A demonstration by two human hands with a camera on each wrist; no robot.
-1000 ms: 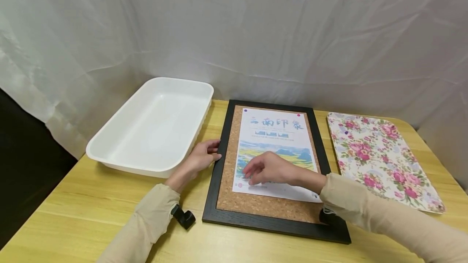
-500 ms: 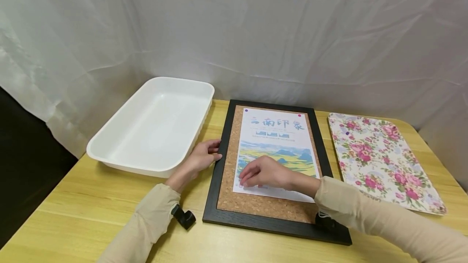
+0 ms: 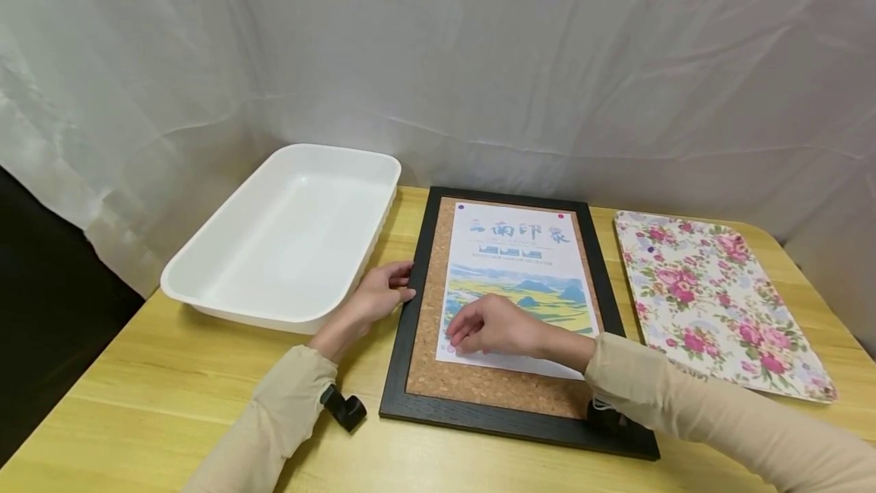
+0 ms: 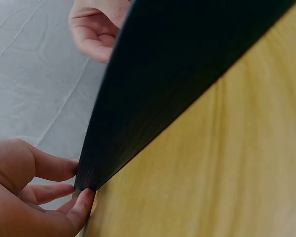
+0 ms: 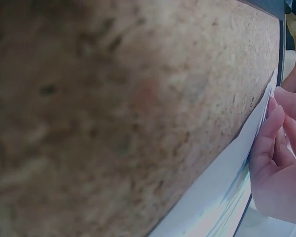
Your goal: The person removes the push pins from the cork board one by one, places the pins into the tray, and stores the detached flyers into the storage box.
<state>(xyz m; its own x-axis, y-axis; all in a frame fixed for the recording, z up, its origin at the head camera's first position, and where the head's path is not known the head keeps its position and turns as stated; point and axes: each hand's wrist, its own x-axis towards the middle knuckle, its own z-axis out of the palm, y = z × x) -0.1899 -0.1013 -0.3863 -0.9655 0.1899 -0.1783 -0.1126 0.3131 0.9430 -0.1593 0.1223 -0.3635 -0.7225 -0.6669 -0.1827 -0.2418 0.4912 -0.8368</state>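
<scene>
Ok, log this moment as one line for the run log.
left hand: steadies frame edge | right hand: fingers at poster lower left corner | pins: two top corners in

A framed cork board is lying flat in the middle of the tabletop, with a poster lying on it. A tub is sitting to the board's left and a tray to its right, both on the tabletop. The left hand is resting against the board's left edge, between tub and board; the right hand is resting on the poster's near left corner. A curtain is hanging behind everything.
</scene>
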